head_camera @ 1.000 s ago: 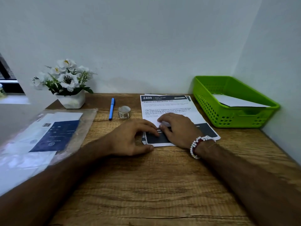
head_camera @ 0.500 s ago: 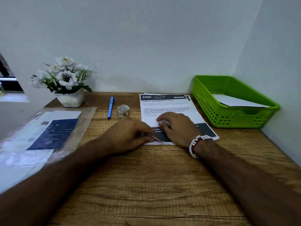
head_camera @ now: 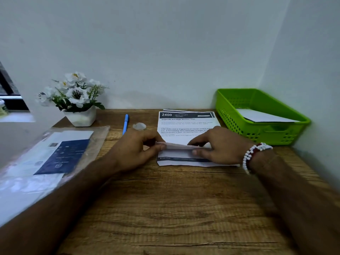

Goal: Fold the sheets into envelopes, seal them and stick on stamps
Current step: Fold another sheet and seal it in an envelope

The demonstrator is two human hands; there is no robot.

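Closest in, two forearms reach across the wooden desk (head_camera: 174,208), and both hands are busy. The left hand (head_camera: 136,150) and the right hand (head_camera: 220,146), a beaded bracelet (head_camera: 252,155) at its wrist, each pinch the near edge of the top sheet (head_camera: 185,126). That edge is raised off the stack (head_camera: 184,161) beneath and curls toward the far end. The stack lies just beside the green basket (head_camera: 237,124), and a plastic sleeve (head_camera: 55,155) of papers sits well away from the basket. This looks like the first fold of an envelope, barely begun, with nothing sealed or stamped here. The next move calls for carrying the edge over squarely, matching the sides, then pressing a crease without dragging the lower sheets. Beyond the left hand, farther from the basket, sit a small roll (head_camera: 139,126), stamps or tape, hard to tell, and a blue pen (head_camera: 125,124). Inside the basket lies one white paper (head_camera: 263,115).
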